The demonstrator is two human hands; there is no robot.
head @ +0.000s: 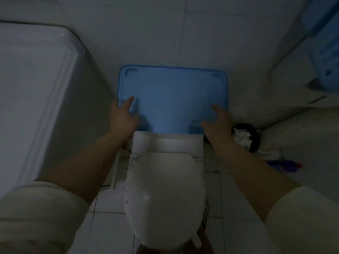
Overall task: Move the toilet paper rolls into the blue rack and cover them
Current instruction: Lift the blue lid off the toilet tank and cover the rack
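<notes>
A flat blue lid (172, 96) lies over the blue rack behind the toilet, against the wall. It hides whatever is under it, and no toilet paper rolls show. My left hand (122, 116) is at the lid's left front corner, fingers spread and touching its edge. My right hand (218, 123) is at the right front corner, fingers apart and resting on the lid. Neither hand grips anything.
A white toilet (165, 198) with its seat cover down stands directly below the lid. A white washing machine (36, 88) fills the left. A black bin with crumpled paper (245, 138) sits at the right, a purple bottle (286, 166) lies on the floor, and blue items (324, 43) hang at top right.
</notes>
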